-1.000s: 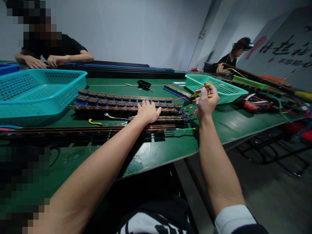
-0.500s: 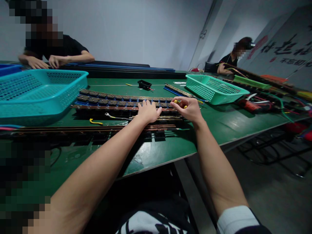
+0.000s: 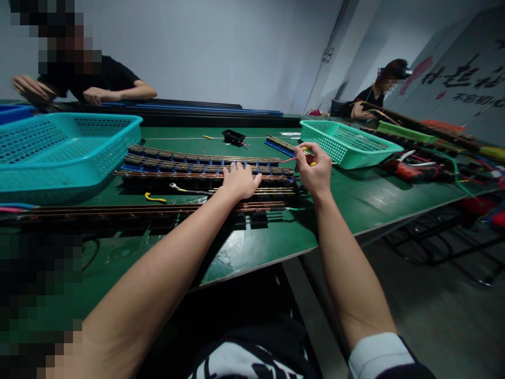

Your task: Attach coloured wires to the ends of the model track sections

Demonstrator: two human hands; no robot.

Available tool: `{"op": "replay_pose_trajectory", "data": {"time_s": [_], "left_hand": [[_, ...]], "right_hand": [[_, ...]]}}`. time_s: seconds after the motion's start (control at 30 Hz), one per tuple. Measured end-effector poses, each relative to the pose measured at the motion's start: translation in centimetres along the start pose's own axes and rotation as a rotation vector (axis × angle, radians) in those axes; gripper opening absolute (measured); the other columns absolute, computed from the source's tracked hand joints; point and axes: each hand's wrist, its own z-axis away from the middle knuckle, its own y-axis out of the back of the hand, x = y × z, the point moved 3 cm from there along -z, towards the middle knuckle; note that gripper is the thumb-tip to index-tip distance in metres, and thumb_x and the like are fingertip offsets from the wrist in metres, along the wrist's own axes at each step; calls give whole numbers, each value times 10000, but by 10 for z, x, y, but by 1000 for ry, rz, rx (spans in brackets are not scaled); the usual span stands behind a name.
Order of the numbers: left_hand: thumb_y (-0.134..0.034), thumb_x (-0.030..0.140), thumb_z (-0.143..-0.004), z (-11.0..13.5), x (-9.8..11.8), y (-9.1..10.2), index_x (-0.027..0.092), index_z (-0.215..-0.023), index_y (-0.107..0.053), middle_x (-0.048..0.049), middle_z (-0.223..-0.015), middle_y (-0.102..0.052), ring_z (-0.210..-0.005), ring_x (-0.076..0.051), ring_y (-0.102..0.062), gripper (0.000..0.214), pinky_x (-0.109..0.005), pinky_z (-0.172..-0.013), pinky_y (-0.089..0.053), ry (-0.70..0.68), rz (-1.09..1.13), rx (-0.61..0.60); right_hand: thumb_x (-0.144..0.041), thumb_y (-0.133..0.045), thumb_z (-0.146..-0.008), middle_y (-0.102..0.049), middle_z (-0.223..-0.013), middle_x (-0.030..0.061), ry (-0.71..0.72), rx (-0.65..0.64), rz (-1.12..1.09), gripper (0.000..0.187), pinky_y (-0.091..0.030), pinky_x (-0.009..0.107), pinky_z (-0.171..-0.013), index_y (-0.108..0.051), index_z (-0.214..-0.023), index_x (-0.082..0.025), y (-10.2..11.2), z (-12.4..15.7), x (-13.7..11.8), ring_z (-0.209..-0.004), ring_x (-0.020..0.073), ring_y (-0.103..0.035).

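My left hand (image 3: pixel 240 181) lies flat with fingers spread across a row of rail strips with copper-coloured bars and black and blue holders (image 3: pixel 189 165). Just past the strips' right end, my right hand (image 3: pixel 316 167) is closed around what looks like a small yellow-handled tool (image 3: pixel 313 163); its working end is hidden by the fingers. A thin red wire (image 3: pixel 287 160) runs from the upper strip's end to those fingertips. A grey cable with a metal lug (image 3: pixel 185 190) lies left of my left wrist, near a bent yellow piece (image 3: pixel 155 198).
A turquoise basket (image 3: pixel 114 139) stands at left, a green one (image 3: pixel 351 150) at right. A small black box (image 3: pixel 233 137) and a short rail piece (image 3: pixel 286 146) lie behind the strips. A longer rail (image 3: pixel 118 209) runs nearer me. Two people work across and at right.
My right hand has moved right and slightly up, away from the strip ends, and the red wire now shows stretched to it. My left hand stays put. The person opposite has raised one hand.
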Motion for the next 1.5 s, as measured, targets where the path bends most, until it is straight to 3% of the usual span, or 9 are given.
{"op": "replay_pose_trajectory", "data": {"time_s": [0.17, 0.3, 0.37, 0.47, 0.63, 1.03, 1.23, 1.43, 1.5], "left_hand": [[-265, 550, -1013, 0, 0, -1, 97, -1426, -515, -239, -1537, -447, -1453, -390, -365, 662, -559, -1139, -330, -5, 17, 3], [-267, 552, -1013, 0, 0, -1, 111, -1425, -515, -226, -1533, -456, -1455, -386, -359, 652, -553, -1139, -330, 0, 19, 0], [-269, 550, -1013, 0, 0, -1, 110, -1425, -516, -226, -1531, -458, -1452, -386, -363, 651, -551, -1139, -329, 2, 17, 2], [-268, 551, -1012, -1, 0, -1, 107, -1429, -515, -228, -1532, -457, -1447, -385, -369, 657, -553, -1138, -330, -2, 14, 8], [-260, 543, -1014, -1, 0, -2, 93, -1423, -519, -238, -1517, -468, -1426, -388, -395, 661, -568, -1128, -340, -10, 13, 14], [-262, 550, -1010, -1, -1, -2, 111, -1421, -525, -232, -1531, -457, -1445, -392, -373, 656, -556, -1130, -339, -4, 18, 16], [-268, 553, -1010, -2, -1, -2, 119, -1418, -528, -222, -1516, -476, -1432, -383, -388, 649, -555, -1133, -336, -2, 17, 12], [-258, 557, -1014, -2, -1, -4, 119, -1431, -518, -225, -1528, -462, -1439, -388, -380, 659, -566, -1141, -319, -3, 12, 31], [-259, 554, -1015, -2, -1, -4, 122, -1429, -519, -221, -1524, -468, -1436, -383, -383, 652, -556, -1138, -324, 1, 8, 35]], "right_hand": [[-566, -598, -896, -577, -667, -26, -43, 164, -56, 334, -392, 252, -503, -596, -922, -233, 5, -4, 8, -525, 96, -521], [-555, -582, -913, -659, -783, 24, 45, 241, -40, 332, -440, 267, -536, -588, -994, -233, 15, 2, -8, -631, 130, -627], [-566, -551, -926, -672, -796, 31, 66, 299, -68, 354, -388, 262, -476, -580, -1052, -237, 23, 10, -19, -549, 111, -572], [-546, -518, -946, -670, -761, 8, 24, 372, -191, 334, -250, 256, -380, -571, -1054, -234, 31, 25, -29, -385, 56, -372], [-513, -538, -946, -670, -750, 12, -7, 343, -219, 283, -244, 283, -344, -583, -1043, -251, 32, 40, -28, -372, 70, -382], [-548, -523, -943, -661, -755, -5, -29, 386, -265, 318, -306, 272, -337, -590, -1062, -261, 32, 37, -18, -369, 65, -404], [-594, -563, -908, -536, -573, -46, -35, 241, -237, 360, -296, 249, -383, -625, -937, -241, 27, 37, -18, -393, 76, -419], [-490, -668, -863, -366, -492, -75, 94, -166, -65, 288, -215, 247, -434, -727, -858, -208, 19, 50, -26, -420, 57, -276], [-466, -661, -866, -343, -479, -77, 124, -221, -6, 272, -231, 247, -449, -744, -861, -207, 19, 53, -27, -430, 59, -266]]}}
